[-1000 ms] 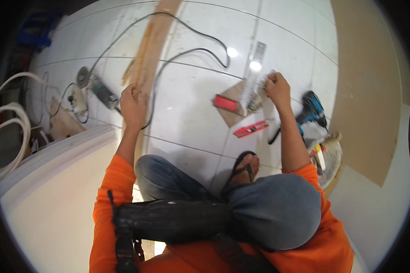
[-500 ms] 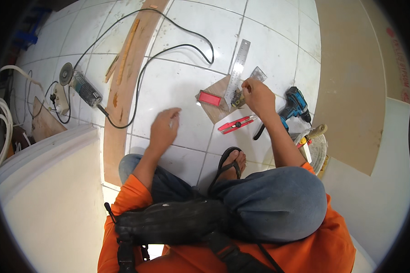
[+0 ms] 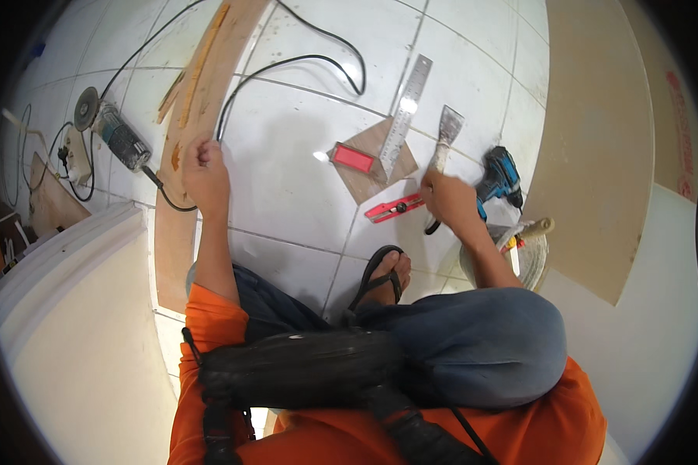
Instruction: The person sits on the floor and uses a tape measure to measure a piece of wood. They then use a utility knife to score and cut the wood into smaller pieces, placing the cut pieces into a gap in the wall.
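Note:
My left hand, fingers curled in, is over the long brown board beside the black cable; whether it holds anything is hidden. My right hand is closed at the lower end of the handle of a scraper, and what its fingers hold, if anything, cannot be made out. By its fingertips lies a red utility knife, its right end covered by the hand. A steel ruler and a red rectangular block rest on a small wooden square.
An angle grinder lies at the left, near a white socket block. To the right are a blue cordless drill, a bucket with tools and a large brown sheet. Thin wood strips lie on the board.
My left hand has moved left onto the board, its fingers curling. My right hand has drawn back toward me from the ruler, uncovering part of the scraper's handle. A yellow-and-black item near it is out of sight.

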